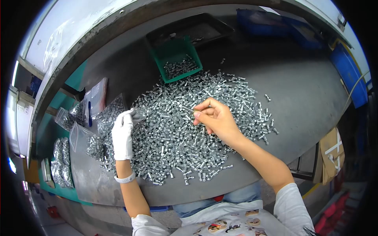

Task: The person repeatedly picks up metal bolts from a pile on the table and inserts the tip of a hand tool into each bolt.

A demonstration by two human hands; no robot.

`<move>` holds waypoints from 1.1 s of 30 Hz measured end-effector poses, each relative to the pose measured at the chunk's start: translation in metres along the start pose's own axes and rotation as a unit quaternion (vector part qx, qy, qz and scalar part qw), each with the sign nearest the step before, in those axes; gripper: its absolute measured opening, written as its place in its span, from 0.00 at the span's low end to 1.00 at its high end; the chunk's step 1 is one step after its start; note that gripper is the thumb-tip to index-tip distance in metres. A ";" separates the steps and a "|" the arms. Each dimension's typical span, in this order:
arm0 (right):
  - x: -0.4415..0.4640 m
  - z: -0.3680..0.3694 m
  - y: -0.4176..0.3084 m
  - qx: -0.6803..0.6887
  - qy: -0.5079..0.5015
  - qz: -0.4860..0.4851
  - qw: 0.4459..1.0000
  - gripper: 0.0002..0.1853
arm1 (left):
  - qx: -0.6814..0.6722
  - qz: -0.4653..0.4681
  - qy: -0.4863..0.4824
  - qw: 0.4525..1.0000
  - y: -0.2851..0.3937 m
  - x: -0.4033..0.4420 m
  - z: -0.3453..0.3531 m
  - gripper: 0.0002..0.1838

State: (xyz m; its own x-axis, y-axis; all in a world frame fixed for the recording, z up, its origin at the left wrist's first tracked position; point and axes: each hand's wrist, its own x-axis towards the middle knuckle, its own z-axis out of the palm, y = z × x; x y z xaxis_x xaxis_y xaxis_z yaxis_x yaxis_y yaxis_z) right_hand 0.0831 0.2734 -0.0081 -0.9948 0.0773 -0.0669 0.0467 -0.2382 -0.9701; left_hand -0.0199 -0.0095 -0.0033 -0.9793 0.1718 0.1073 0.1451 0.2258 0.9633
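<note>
In the head view, we observe a broad pile of metal fasteners [177,147] spread across the middle of a dark surface [303,90]. Our right hand [219,122], bare, is above the pile, right of its centre. Its grip is pressed together: thumb and index finger pinch a slim metal part [187,108], which points to the left. Our left hand [123,135], in a white glove, is at the left edge of the pile, with its fingers bent toward the fasteners. We cannot tell whether its grip is pinching anything. A white wristband [125,179] sits below the glove.

At the far edge of the pile, we find a green bin [184,76] containing more fasteners; a black tray [215,26] lies behind it. To the left of the gloved hand, we see a clear bag [95,146] partly filled with fasteners. Farther left, a blue pen [89,114] lies beside it. Filled bags [61,162] stand at the left end. On the right, one loose fastener [267,97] lies apart from the pile.
</note>
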 end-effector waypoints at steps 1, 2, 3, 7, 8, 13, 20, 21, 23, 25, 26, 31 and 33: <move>0.000 -0.001 0.000 -0.002 0.001 -0.002 1.000 0.10 | 0.060 0.009 0.018 0.998 -0.001 -0.003 0.001 0.15; 0.001 -0.001 0.002 -0.003 0.001 -0.002 1.000 0.10 | 0.127 0.036 0.030 0.991 -0.002 -0.007 0.003 0.12; 0.001 -0.001 0.003 -0.002 0.000 -0.002 1.000 0.10 | 0.189 0.072 0.016 0.979 0.001 -0.013 0.001 0.13; -0.001 0.002 -0.002 -0.018 -0.001 0.013 1.000 0.10 | 0.371 0.212 -0.025 0.904 0.011 -0.023 0.006 0.19; 0.000 0.002 -0.002 -0.024 -0.003 0.013 1.000 0.10 | 0.408 0.220 -0.034 0.886 0.014 -0.025 0.009 0.19; -0.002 0.004 -0.001 -0.052 -0.008 0.019 0.998 0.10 | 0.422 0.197 -0.064 0.883 0.022 -0.029 0.017 0.18; -0.008 0.010 0.003 -0.090 -0.003 -0.023 0.996 0.10 | 0.165 0.147 0.022 0.975 0.023 -0.035 0.022 0.09; -0.010 0.012 0.003 -0.103 -0.002 -0.035 0.994 0.10 | 0.050 0.051 0.016 0.997 0.030 -0.039 0.025 0.10; -0.013 0.016 0.011 -0.152 -0.009 -0.126 0.980 0.10 | -0.075 -0.058 -0.006 0.995 0.040 -0.044 0.032 0.12; -0.019 0.020 0.009 -0.193 -0.030 -0.175 0.965 0.11 | -0.094 -0.082 -0.033 0.992 0.043 -0.049 0.039 0.14; -0.019 0.023 0.015 -0.180 -0.034 -0.217 0.959 0.11 | -0.111 -0.102 -0.045 0.988 0.043 -0.051 0.042 0.12; -0.026 0.026 0.008 -0.247 -0.065 -0.233 0.939 0.11 | -0.138 -0.097 -0.055 0.984 0.032 -0.057 0.054 0.10; -0.025 0.026 0.011 -0.249 -0.058 -0.239 0.937 0.11 | -0.132 -0.105 -0.045 0.985 0.033 -0.057 0.055 0.09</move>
State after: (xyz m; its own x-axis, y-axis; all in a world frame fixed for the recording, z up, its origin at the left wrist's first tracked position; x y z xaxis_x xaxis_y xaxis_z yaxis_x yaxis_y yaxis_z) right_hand 0.1059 0.2437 -0.0106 -0.9150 -0.0530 0.3999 -0.3980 0.2804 -0.8735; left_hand 0.0480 0.0412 0.0085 -0.9657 0.2346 -0.1114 -0.1122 0.0101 0.9936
